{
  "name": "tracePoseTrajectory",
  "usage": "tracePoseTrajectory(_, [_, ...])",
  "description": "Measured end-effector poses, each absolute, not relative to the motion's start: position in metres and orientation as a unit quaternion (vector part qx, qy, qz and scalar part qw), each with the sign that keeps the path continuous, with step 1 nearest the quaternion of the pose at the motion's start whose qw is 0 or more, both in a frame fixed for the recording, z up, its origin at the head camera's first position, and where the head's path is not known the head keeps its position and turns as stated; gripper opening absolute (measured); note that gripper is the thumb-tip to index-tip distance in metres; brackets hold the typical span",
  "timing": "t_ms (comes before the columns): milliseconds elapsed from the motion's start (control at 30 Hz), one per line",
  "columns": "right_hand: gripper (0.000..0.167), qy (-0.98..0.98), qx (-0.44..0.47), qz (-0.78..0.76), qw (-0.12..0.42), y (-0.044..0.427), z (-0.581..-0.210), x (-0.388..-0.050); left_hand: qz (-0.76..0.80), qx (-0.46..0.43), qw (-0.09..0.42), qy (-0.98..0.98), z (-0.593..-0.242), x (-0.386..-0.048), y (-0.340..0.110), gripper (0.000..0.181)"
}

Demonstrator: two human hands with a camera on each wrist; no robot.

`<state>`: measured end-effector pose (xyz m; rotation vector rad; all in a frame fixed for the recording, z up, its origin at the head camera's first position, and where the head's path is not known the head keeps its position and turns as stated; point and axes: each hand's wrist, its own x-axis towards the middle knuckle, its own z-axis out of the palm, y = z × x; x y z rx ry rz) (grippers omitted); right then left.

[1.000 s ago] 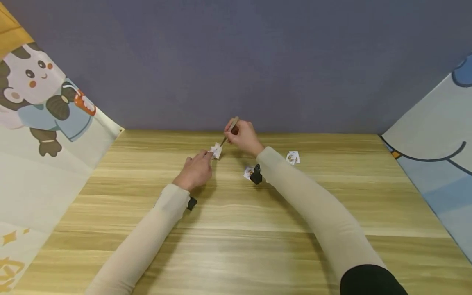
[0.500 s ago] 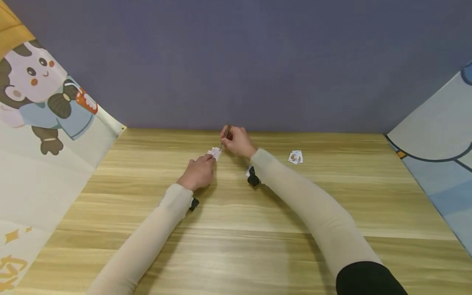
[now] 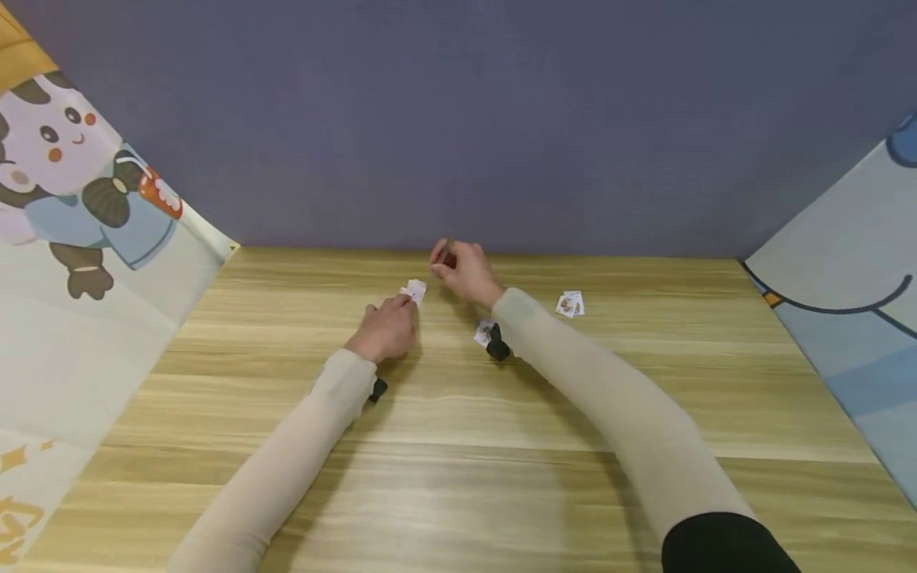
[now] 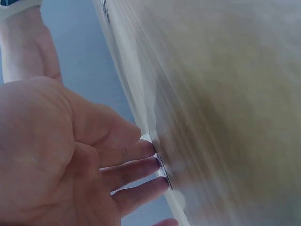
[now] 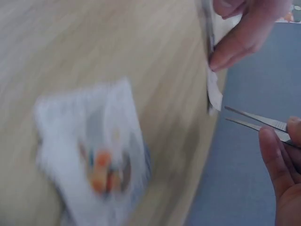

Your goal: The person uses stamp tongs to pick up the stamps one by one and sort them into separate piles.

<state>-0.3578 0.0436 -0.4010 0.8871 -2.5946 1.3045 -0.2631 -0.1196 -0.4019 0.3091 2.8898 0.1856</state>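
My left hand point(image 3: 387, 330) lies at the back of the table, its fingers fairly straight and the fingertips point(image 4: 162, 183) pressing a small pile of white paper pieces point(image 3: 415, 290). In the right wrist view the top piece point(image 5: 214, 87) curls up at its free end. My right hand point(image 3: 471, 274) pinches metal tweezers point(image 5: 263, 123) between thumb and fingers. The two tweezer tips stand apart, close to the curled end, with nothing visible between them. A printed paper piece point(image 5: 94, 146) with an orange figure lies near my right wrist, blurred in that view.
Overlapping printed pieces point(image 3: 570, 304) lie farther right on the wooden table point(image 3: 458, 493). A grey-blue panel point(image 3: 458, 127) rises behind the table's back edge. Cartoon-printed sheets flank the left point(image 3: 107, 199) and right point(image 3: 845, 302) sides. A black wrist camera point(image 3: 497, 344) overlaps the nearer printed piece.
The tweezers were at the edge of the paper pile earlier; now they have drawn back slightly to the right. The raised paper sits lower than a second ago. My left hand stays on the pile.
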Motion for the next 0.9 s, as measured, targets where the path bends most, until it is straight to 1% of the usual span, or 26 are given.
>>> tracePoseTrajectory(133, [0.006, -0.848, 0.294, 0.438, 0.049, 0.063, -0.390, -0.351, 0.075, 0.105, 0.107, 0.986, -0.402, -0.263, -0.119, 0.050])
tracePoseTrajectory(200, [0.005, -0.849, 0.295, 0.436, 0.048, 0.075, -0.386, -0.347, 0.081, 0.110, 0.097, 0.986, -0.402, -0.261, -0.118, 0.050])
tracePoseTrajectory(367, [0.004, -0.857, 0.301, 0.417, 0.040, 0.106, -0.382, -0.335, 0.085, 0.159, 0.072, 0.981, -0.402, -0.255, -0.106, 0.049])
tracePoseTrajectory(467, [0.004, -0.855, 0.305, 0.419, 0.020, 0.121, -0.384, -0.329, 0.084, 0.208, 0.082, 0.971, -0.401, -0.250, -0.096, 0.047])
tracePoseTrajectory(667, [0.006, -0.847, 0.300, 0.439, -0.010, 0.140, -0.391, -0.323, 0.098, 0.286, 0.120, 0.946, -0.401, -0.242, -0.076, 0.044])
tracePoseTrajectory(800, [0.006, -0.848, 0.287, 0.445, -0.025, 0.148, -0.399, -0.319, 0.109, 0.316, 0.141, 0.932, -0.403, -0.238, -0.069, 0.041])
tracePoseTrajectory(900, [0.007, -0.846, 0.277, 0.455, -0.034, 0.154, -0.404, -0.317, 0.101, 0.321, 0.145, 0.931, -0.405, -0.237, -0.067, 0.040])
